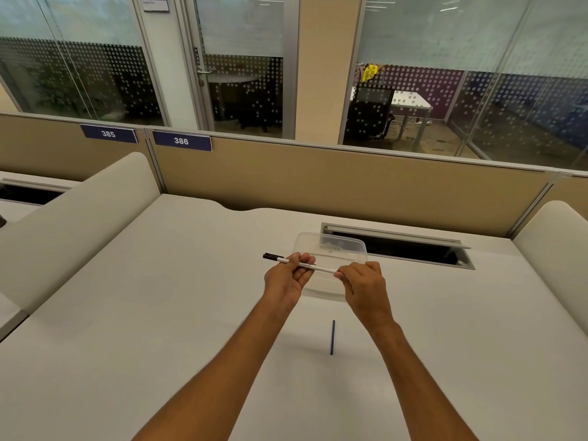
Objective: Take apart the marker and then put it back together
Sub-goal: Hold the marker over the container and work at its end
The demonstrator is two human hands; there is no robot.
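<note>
Two hands up over the desk (159, 297), both on the marker (313, 266). My left hand (288, 275) grips the white barrel near its capped end, fingers curled round it, thumb on top. Black cap (273, 256) sticks out past my left fingers, pointing left and slightly away. My right hand (362, 281) pinches the other end of the barrel with curled fingertips; that end is hidden under my fingers, can't tell what's on it. Marker held off the desk, roughly level, tilted a bit down toward the right. Small dark print on the barrel between my hands, too small to read.

Under and behind my hands: clear plastic lid (334, 249) lying flat on the desk, partly covered by my hands. Just past it, an open cable slot (397, 249) in the desk surface, flap raised.

Near side, between my forearms: thin blue rod (332, 337) lying on the desk, pointing away from me, well apart from the marker. Can't tell if it's the ink core.

Tan divider (318, 186) at the far edge, plates 385 (108, 134) and 386 (181, 141) on it. Glass-walled rooms beyond.
</note>
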